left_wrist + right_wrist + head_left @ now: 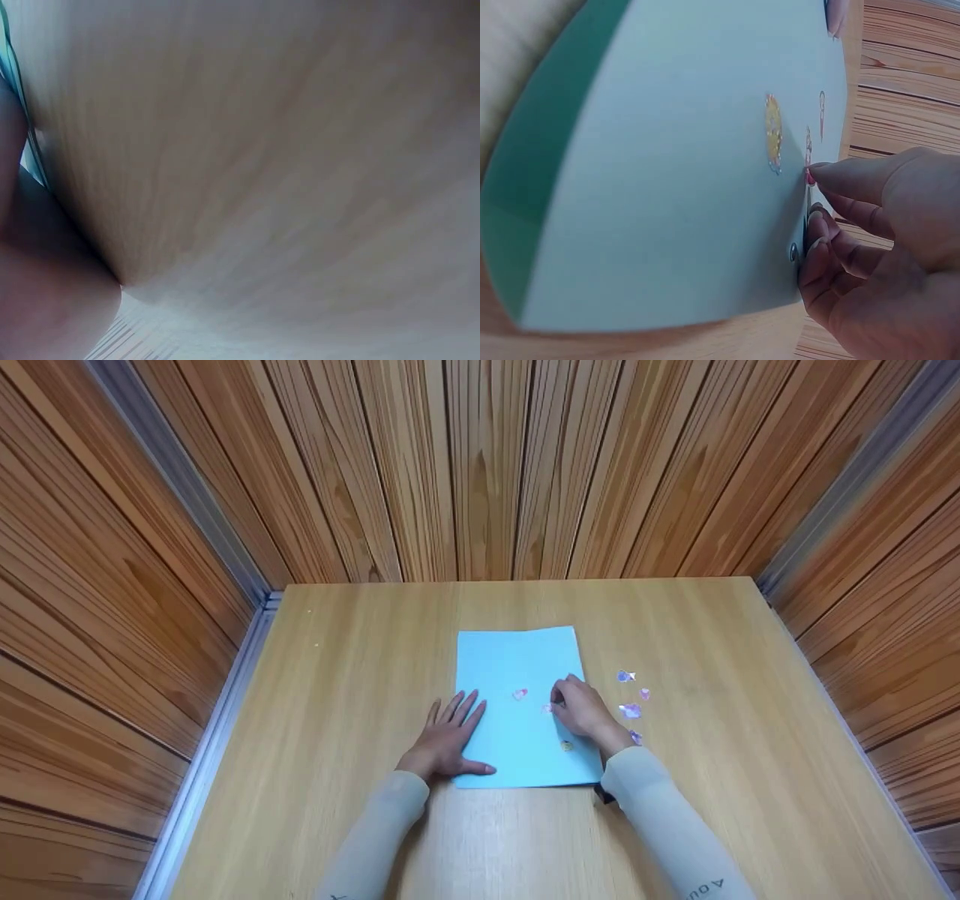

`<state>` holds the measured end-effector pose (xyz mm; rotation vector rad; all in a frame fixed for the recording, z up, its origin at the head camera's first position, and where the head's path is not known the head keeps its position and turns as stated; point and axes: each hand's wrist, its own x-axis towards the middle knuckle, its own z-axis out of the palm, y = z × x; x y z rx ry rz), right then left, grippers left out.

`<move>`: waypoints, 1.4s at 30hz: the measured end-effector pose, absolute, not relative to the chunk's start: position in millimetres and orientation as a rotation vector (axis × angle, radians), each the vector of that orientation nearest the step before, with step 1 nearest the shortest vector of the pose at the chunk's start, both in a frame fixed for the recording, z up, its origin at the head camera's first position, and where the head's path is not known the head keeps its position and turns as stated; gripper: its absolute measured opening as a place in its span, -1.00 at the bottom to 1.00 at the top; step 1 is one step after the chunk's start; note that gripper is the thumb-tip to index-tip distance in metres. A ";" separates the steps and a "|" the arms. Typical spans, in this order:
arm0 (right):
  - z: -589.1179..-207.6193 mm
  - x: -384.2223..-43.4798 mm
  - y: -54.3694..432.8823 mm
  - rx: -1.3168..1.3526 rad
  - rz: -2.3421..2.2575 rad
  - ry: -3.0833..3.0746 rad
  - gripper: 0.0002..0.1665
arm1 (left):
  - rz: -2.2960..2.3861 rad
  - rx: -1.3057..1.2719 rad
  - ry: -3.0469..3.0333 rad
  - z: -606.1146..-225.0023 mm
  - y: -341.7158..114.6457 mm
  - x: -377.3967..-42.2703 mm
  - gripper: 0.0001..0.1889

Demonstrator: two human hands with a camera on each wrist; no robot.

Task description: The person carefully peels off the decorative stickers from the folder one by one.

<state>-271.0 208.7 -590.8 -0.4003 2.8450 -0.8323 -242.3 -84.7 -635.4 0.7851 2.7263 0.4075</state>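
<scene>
A light blue sheet of paper (517,660), apparently layered like a folded card, lies on the table. My left hand (448,742) rests on its left edge with fingers spread; the left wrist view shows only part of that hand (52,292) beside the paper's edge. Near the right side, my right hand (583,711) pinches a small pink sticker (808,174) at the paper's surface, thumb and fingertips together. Left of those fingers sits a pink heart-like sticker (520,694) on the paper. Closer to the bottom edge is a yellow sticker (773,135).
Several loose purple and pink stickers (630,710) lie on the wooden table (345,682) to the right of the paper. A small black object (603,793) shows beside the right wrist. Wood-patterned walls (487,472) enclose the table's back and sides.
</scene>
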 end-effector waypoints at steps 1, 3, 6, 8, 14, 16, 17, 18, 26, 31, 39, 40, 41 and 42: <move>-591.4 -271.3 205.5 -0.358 -0.826 2.861 -0.91 | 0.404 0.788 2.728 -633.3 -84.6 -241.3 0.24; -591.3 -271.6 201.7 -0.308 -0.819 2.873 -0.93 | 0.409 0.796 2.732 -631.5 -84.6 -240.2 0.24; -590.2 -271.8 201.9 -0.288 -0.823 2.851 -0.91 | 0.438 0.797 2.732 -633.4 -85.0 -240.2 0.24; -589.4 -272.0 203.5 -0.291 -0.829 2.825 -0.88 | 0.451 0.798 2.731 -634.9 -85.3 -240.4 0.24; -587.1 -274.6 204.4 -0.231 -0.840 2.769 -0.85 | 0.466 0.802 2.726 -633.0 -85.0 -240.4 0.22; -586.6 -275.7 204.2 -0.213 -0.843 2.756 -0.86 | 0.459 0.805 2.729 -631.0 -84.8 -239.6 0.22; -586.4 -276.2 204.2 -0.208 -0.843 2.752 -0.86 | 0.455 0.806 2.729 -630.7 -84.8 -239.5 0.22; -586.3 -276.6 204.2 -0.201 -0.843 2.746 -0.86 | 0.450 0.809 2.733 -629.8 -84.7 -239.3 0.22; -587.5 -277.8 204.7 -0.200 -0.857 2.748 -0.93 | 0.463 0.809 2.727 -633.8 -85.5 -240.9 0.23; -587.6 -277.6 206.6 -0.285 -0.901 2.773 -0.93 | 0.432 0.809 2.730 -633.5 -85.8 -241.3 0.24; -585.8 -275.5 207.4 -0.239 -0.944 2.725 -0.93 | 0.411 0.799 2.740 -630.8 -84.6 -239.6 0.22; -585.5 -275.2 207.4 -0.230 -0.946 2.721 -0.93 | 0.408 0.798 2.744 -630.2 -84.5 -239.0 0.22; -585.2 -274.9 207.5 -0.224 -0.952 2.719 -0.93 | 0.408 0.798 2.746 -630.1 -84.3 -238.6 0.22; -585.3 -274.9 208.1 -0.226 -0.957 2.718 -0.93 | 0.413 0.799 2.748 -630.0 -84.0 -238.2 0.22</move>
